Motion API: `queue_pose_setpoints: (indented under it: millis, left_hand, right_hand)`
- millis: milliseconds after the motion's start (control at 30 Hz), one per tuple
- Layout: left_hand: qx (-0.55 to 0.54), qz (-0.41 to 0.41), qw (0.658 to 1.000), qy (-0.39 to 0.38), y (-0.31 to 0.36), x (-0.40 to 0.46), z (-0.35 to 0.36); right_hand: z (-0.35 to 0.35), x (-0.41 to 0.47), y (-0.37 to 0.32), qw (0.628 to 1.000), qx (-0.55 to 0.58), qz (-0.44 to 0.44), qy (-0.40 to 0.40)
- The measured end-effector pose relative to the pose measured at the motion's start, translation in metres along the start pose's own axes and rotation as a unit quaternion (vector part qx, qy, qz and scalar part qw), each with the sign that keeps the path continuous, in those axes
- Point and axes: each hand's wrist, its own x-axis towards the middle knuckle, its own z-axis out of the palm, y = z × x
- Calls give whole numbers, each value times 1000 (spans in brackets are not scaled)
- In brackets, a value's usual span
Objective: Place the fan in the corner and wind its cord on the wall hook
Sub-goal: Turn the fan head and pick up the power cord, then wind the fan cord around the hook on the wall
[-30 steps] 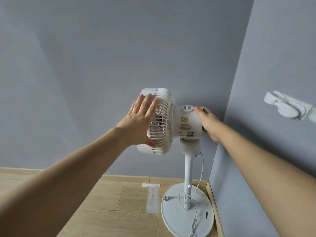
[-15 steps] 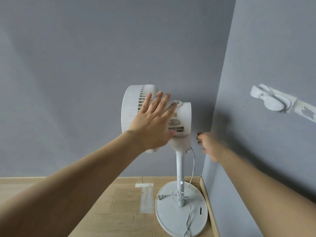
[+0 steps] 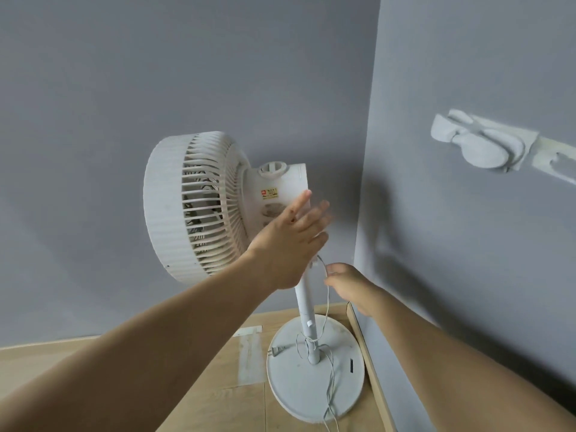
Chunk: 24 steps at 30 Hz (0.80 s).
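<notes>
A white pedestal fan (image 3: 174, 207) stands in the corner where two grey walls meet, its round base (image 3: 343, 385) on the wood floor. My left hand (image 3: 290, 241) rests flat on the motor housing with its fingers spread. Lower down, my right hand (image 3: 346, 283) pinches the thin white cord (image 3: 328, 307) just under the fan's neck. The cord runs down the pole, is looped around its foot, and trails off the base. Its plug (image 3: 276, 350) lies on the base. A white wall hook (image 3: 477, 145) sticks out of the right wall, above my right arm.
A wooden baseboard (image 3: 371, 363) runs along the right wall, close to the fan's base. A pale tape patch (image 3: 247, 332) marks the floor left of the base. More white fittings continue along the right wall beyond the hook.
My left hand slid from the grille onto the motor housing. My right hand left the back of the housing and dropped to the cord. The view shifted right and closer.
</notes>
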Motion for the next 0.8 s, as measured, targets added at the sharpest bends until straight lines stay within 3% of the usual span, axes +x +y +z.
queue_pose_setpoints:
  millis: [200,367,500,633,733,800]
  left_hand:
    - [41,39,998,-37,26,5,23]
    - [-26,42,998,-42,47,20,38]
    - [-91,8,995,-36,58,36,42]
    - [-134,-17,990,-42,65,51,39]
    - [-248,-43,965,-68,73,62,34]
    - [-378,-75,919,-89,74,68,24]
  right_hand:
    - [-4,-8,22,1000,27,4,-12]
    - [-9,-32,36,996,87,-7,26]
    - [-15,-60,47,994,74,37,66]
    - [-21,-87,50,992,84,78,54]
    - [-31,-105,41,988,112,57,95]
    - [-44,-118,30,983,124,39,133]
